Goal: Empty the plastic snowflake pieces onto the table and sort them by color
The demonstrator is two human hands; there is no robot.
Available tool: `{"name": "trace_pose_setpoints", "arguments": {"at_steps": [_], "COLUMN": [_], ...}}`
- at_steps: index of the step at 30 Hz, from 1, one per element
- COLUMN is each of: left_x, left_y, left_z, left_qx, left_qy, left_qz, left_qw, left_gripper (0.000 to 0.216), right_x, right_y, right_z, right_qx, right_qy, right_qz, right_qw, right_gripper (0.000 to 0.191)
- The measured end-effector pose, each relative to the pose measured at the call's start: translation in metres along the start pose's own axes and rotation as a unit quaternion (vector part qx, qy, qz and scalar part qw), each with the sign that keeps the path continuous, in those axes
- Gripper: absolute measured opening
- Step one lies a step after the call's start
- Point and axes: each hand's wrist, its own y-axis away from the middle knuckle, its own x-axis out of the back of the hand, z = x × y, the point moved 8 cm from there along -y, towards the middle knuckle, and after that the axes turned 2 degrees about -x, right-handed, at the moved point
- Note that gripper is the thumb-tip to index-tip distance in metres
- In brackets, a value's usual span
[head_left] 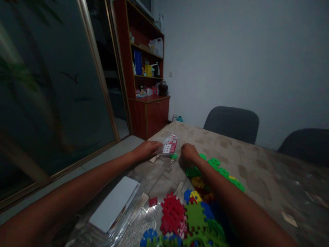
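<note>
My left hand (152, 148) is at the left edge of a small clear plastic package (170, 145) with a pink and white label, its fingers closed on that edge. A small green plastic piece (174, 156) shows at the package's lower edge. Just right of the package, my right hand (188, 152) is curled closed, and whatever its fingers may hold is hidden. Beside and below that wrist lie green snowflake-shaped plastic pieces (214, 162), partly covered by the forearm. Nearer to me are a red notched piece (172, 212) and a green square notched piece (194, 216).
A clear plastic pack with a white card (115, 204) lies under my left forearm. Blue toothed discs (149, 236) are at the front edge. The table (257, 185) has a patterned cover. Grey chairs (232, 123) stand behind it, and a red-brown cabinet (156, 116) stands at the back.
</note>
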Motion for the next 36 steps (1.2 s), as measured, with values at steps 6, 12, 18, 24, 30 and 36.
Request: {"name": "trace_pose_setpoints", "arguments": {"at_steps": [6,12,18,24,30,36], "left_x": [0.010,0.025,0.031,0.010,0.047,0.070], "left_y": [0.027,0.070,0.174,0.227,0.210,0.218], "left_z": [0.011,0.021,0.050,0.091,0.088,0.063], "left_qx": [-0.062,-0.065,0.124,0.191,0.168,0.187], "left_qy": [0.054,0.070,0.012,0.010,0.133,0.295], "left_qz": [0.002,-0.017,-0.013,-0.146,-0.110,-0.037], "left_qw": [0.997,0.995,0.992,0.971,0.971,0.936], "left_gripper": [0.034,0.040,0.062,0.090,0.084,0.076], "right_x": [0.008,0.011,0.015,-0.007,-0.034,-0.030], "right_y": [0.036,0.093,0.176,0.246,0.270,0.272], "right_z": [0.036,0.025,-0.026,-0.052,-0.026,-0.014], "right_qx": [-0.034,0.007,0.101,0.141,0.166,0.199], "right_qy": [0.046,0.070,0.053,0.017,0.002,0.023], "right_qz": [-0.052,-0.062,-0.028,-0.050,-0.086,-0.032], "right_qw": [0.997,0.996,0.993,0.989,0.982,0.979], "right_gripper": [0.031,0.029,0.038,0.055,0.064,0.059]}}
